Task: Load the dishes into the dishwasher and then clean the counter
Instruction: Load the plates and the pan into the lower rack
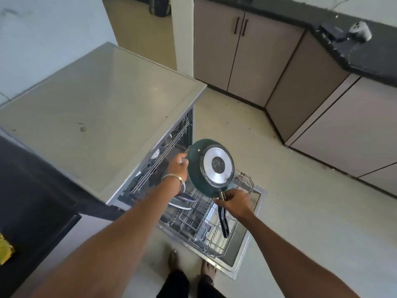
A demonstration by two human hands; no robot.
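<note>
- While you hold the green frying pan (pixel 209 163) upside down above the pulled-out lower rack (pixel 214 224) of the open dishwasher (pixel 133 179):
- right hand (pixel 233 202) gripping its black handle (pixel 223 222)
- left hand (pixel 177 166) curled on the pan's far rim
- white plate (pixel 182 201) sits in the rack below

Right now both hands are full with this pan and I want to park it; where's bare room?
The dishwasher top, bordered by the wall, is bare. In the lower rack, wire stands bare under the pan handle; its inner end by the left hand is crowded with a plate.
</note>
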